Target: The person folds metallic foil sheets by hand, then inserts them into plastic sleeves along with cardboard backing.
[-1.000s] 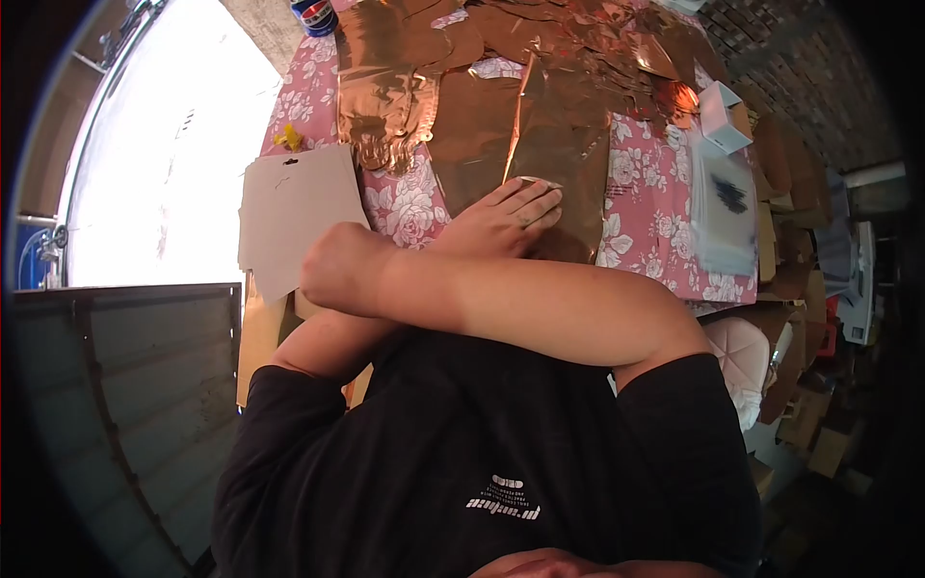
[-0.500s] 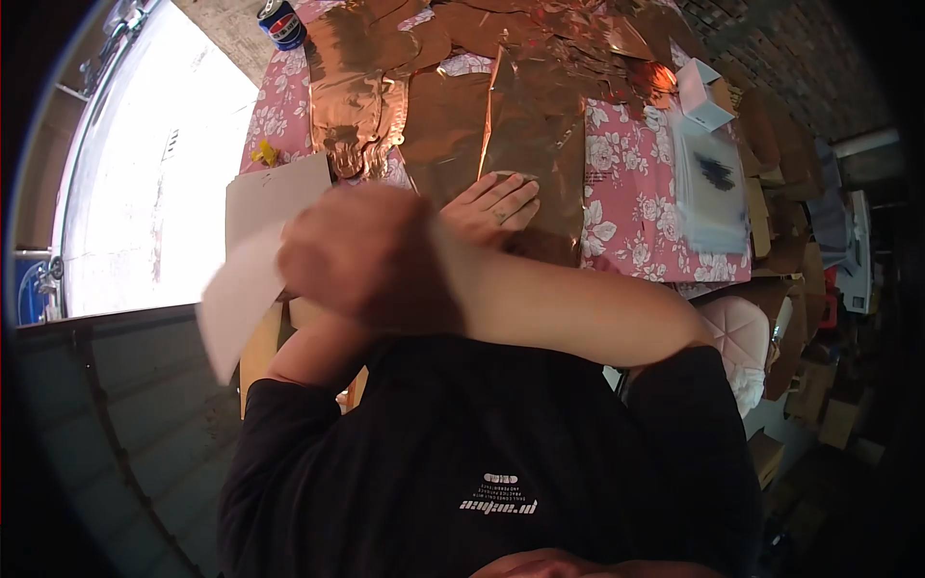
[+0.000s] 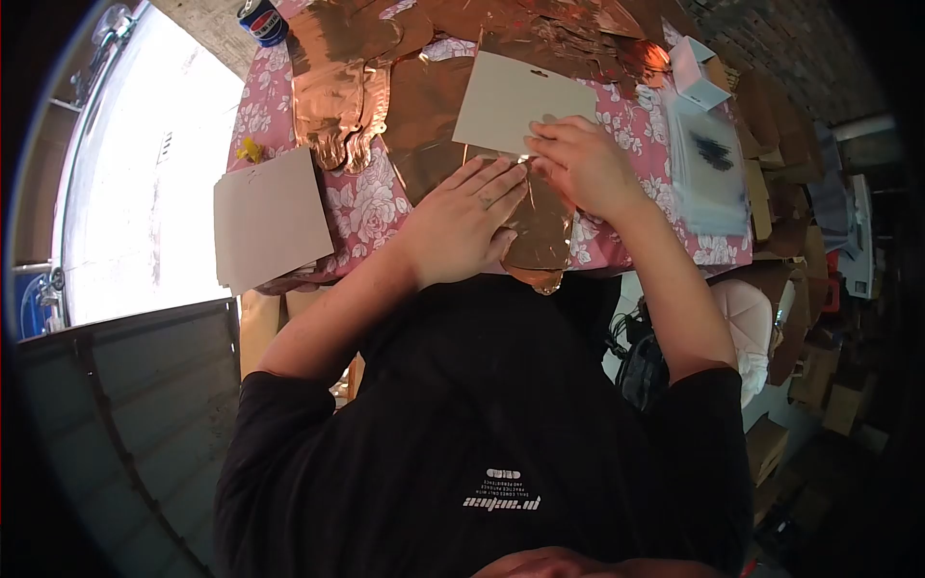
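On the pink floral tablecloth, near its front edge, we have a copper foil sheet lying flat, its lower end hanging just over the edge toward us. Our left hand is pressed palm-down on the foil, fingers spread and extended, holding nothing, just pinning. Our right hand sits just beside it, fingertips pinched narrow on the near edge of a grey backing card that lies on the foil, tilted, hang-hole end pointing away from us. Left of the foil on the same cloth: a stack of the same cards, partly overhanging the edge. Behind the card, more copper foil shapes piled across the cloth; a soda can at the far left corner; a small white box and clear bags on the right side. Handling judgement: foil looks thin, light and floppy, creases easily and is slick under the palm, so flat pressure is safer than a pinch; take it by the edges if lifting. Card looks stiff and light, fine to grip at an edge or corner, will likely slide on the foil unless held.
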A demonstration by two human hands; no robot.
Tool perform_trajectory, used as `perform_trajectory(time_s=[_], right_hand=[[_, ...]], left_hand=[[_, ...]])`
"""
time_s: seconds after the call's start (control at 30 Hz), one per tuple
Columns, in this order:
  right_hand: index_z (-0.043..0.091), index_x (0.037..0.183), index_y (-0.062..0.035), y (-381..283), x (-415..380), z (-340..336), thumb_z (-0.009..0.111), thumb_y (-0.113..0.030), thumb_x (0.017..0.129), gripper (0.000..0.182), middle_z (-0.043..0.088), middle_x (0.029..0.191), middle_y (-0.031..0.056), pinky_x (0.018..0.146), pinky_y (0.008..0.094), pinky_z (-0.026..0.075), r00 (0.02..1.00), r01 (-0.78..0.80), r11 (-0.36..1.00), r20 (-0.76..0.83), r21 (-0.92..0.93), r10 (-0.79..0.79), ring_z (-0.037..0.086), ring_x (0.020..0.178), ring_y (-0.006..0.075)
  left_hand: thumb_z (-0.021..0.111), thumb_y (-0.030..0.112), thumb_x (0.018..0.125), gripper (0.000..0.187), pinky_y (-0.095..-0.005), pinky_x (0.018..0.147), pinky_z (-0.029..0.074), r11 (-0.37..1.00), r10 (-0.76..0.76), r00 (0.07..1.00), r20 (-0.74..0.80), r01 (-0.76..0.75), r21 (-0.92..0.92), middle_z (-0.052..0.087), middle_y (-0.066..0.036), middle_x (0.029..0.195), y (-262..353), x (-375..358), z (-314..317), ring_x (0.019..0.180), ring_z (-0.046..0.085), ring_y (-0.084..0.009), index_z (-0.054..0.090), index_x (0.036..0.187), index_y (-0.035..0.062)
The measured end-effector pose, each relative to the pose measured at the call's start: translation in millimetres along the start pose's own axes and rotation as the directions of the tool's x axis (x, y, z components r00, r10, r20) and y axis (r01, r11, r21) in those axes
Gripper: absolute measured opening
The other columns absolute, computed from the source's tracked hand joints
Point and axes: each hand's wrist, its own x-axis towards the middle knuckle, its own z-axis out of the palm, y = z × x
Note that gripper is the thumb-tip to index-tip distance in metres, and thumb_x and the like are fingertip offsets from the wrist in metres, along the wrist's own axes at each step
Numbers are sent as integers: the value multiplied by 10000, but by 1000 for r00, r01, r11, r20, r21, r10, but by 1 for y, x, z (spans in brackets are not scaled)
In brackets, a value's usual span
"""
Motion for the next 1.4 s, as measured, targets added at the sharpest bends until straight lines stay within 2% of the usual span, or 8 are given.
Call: perform_trajectory(time_s=[0.47,0.63,0.67,0.83,1.0,1.13,1.27,1.4], right_hand=[[808,1155,-7,23,13,14,656,106,854,356,750,1323,108,1115,421,533,991,-78,951,126,300,42,655,1284,327],[810,1161,-21,25,13,16,625,138,838,405,747,1321,90,1097,407,542,988,-78,959,149,271,38,655,1267,326],[810,1161,-21,26,13,17,625,138,838,405,747,1321,90,1097,407,542,988,-80,957,148,277,40,655,1267,326],[810,1146,-27,25,14,15,622,128,837,393,742,1332,75,1094,417,543,987,-78,958,156,276,35,655,1265,331],[808,1144,-26,26,11,17,628,112,854,368,740,1344,90,1097,422,540,991,-48,961,130,271,13,654,1281,325],[789,1220,-43,20,-6,7,638,104,872,407,748,1322,102,1107,426,534,982,-10,930,-173,368,79,660,1293,311],[769,1286,-66,5,-44,-24,646,97,874,460,719,1372,112,1123,428,527,963,-189,910,-110,368,245,634,1342,319],[764,1300,-73,-15,-68,-25,694,83,825,505,650,1471,136,1144,464,516,996,-83,957,46,278,73,568,1423,374]], left_hand=[[671,241,996,591,-498,1340,270,999,-29,999,31,30,-46,506,-181,1653,-1,1,0,1593,409,-340,565,1532,17],[568,1,1020,460,-508,1251,408,890,-294,905,-307,142,-433,549,-282,1570,-20,3,-30,1496,511,-441,594,1479,-2],[546,-61,1017,421,-480,1182,486,947,-225,896,-383,108,-304,612,-258,1506,-29,8,-38,1410,595,-435,641,1420,12],[614,12,1023,378,-467,1129,532,997,-27,953,-303,4,-77,643,-183,1501,-64,53,-41,1348,640,-398,674,1395,40],[647,83,1021,409,-480,1195,490,1000,-19,992,128,18,13,609,-149,1558,-87,82,-18,1424,577,-371,696,1426,91],[668,94,1016,397,-473,1218,472,998,-57,987,148,54,25,603,-147,1562,-91,85,-17,1458,545,-359,711,1411,93],[691,96,1008,401,-471,1221,467,998,-59,990,126,57,19,613,-140,1549,-94,83,-13,1449,553,-356,714,1409,93],[702,91,999,405,-469,1219,470,999,-37,993,113,35,17,615,-135,1546,-94,84,-14,1441,559,-353,718,1404,94]])
